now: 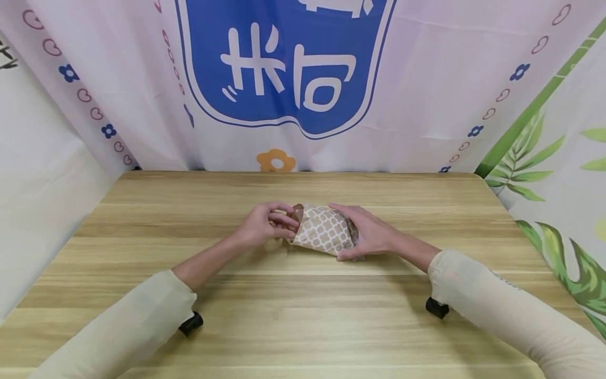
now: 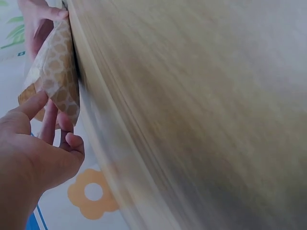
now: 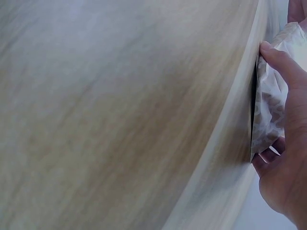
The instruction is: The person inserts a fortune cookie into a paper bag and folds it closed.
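Observation:
A tan paper bag (image 1: 324, 231) with a white lattice pattern lies near the middle of the wooden table (image 1: 303, 316). My right hand (image 1: 371, 229) grips its right end, thumb at the near edge and fingers at the far edge. At the left end, where the bag gapes and brown shows inside, the fingertips of my left hand (image 1: 265, 223) touch the mouth, fingers apart and loosely bent. In the left wrist view the bag (image 2: 60, 72) tapers toward the other hand. Crinkled, shiny material on the bag (image 3: 271, 108) shows under the right hand. What the bag contains is hidden.
A white cloth backdrop (image 1: 416, 105) with a blue emblem hangs behind the table's far edge. Leaf-printed cloth (image 1: 530, 158) hangs at the right side. Black pieces (image 1: 191, 323) sit below both pale sleeves (image 1: 137, 316).

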The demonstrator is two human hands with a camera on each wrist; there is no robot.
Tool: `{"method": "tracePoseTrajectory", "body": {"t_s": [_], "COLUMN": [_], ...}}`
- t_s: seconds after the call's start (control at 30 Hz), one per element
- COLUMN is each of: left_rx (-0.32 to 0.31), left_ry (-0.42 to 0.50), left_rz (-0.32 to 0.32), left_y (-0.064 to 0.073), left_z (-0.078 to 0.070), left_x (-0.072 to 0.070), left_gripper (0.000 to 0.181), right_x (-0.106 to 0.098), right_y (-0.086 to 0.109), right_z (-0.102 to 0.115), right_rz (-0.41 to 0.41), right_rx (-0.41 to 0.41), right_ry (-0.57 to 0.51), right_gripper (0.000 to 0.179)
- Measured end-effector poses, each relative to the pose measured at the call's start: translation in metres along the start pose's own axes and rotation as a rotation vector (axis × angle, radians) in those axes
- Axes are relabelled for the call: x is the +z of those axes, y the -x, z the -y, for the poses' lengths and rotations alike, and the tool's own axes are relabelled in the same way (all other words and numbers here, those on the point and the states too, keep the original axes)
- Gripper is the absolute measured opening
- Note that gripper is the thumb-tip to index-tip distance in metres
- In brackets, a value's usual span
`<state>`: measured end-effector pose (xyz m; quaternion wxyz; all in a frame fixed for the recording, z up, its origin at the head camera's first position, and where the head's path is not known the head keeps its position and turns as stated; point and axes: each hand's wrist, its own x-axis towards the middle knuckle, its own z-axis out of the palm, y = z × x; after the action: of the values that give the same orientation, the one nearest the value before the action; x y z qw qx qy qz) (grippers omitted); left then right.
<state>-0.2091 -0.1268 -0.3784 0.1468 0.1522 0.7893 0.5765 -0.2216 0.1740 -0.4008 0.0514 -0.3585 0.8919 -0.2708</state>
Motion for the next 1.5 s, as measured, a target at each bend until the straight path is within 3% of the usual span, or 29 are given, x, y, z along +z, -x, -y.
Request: {"method": "tracePoseTrajectory", "body": {"t_s": [0.27,0.67,1.13,1.5], "left_rx": [0.055,0.170,0.214,0.216], "left_ry": [-0.015,-0.109,-0.132,-0.124], "left_rz": [-0.019,-0.073,-0.058,-0.044], "left_y": [-0.002,-0.005,-0.011,-0.008], "left_z": [0.005,0.010,0.006,0.006], "left_x": [0.003,0.010,0.017,0.005], "left_gripper": [0.053,0.050,0.049,0.044], "right_x": [0.000,0.001,0.001,-0.002], "right_y": [-0.001,0.000,0.000,0.001], "right_z": [0.000,-0.003,-0.004,0.002], "right_rz": [0.001,-0.008,-0.018,-0.018], "right_rx": [-0.008,-0.031,-0.024,0.032], "right_ry": [-0.003,-0.017,-0.017,0.003], "right_gripper": [0.119,0.119,0.119,0.120]}}
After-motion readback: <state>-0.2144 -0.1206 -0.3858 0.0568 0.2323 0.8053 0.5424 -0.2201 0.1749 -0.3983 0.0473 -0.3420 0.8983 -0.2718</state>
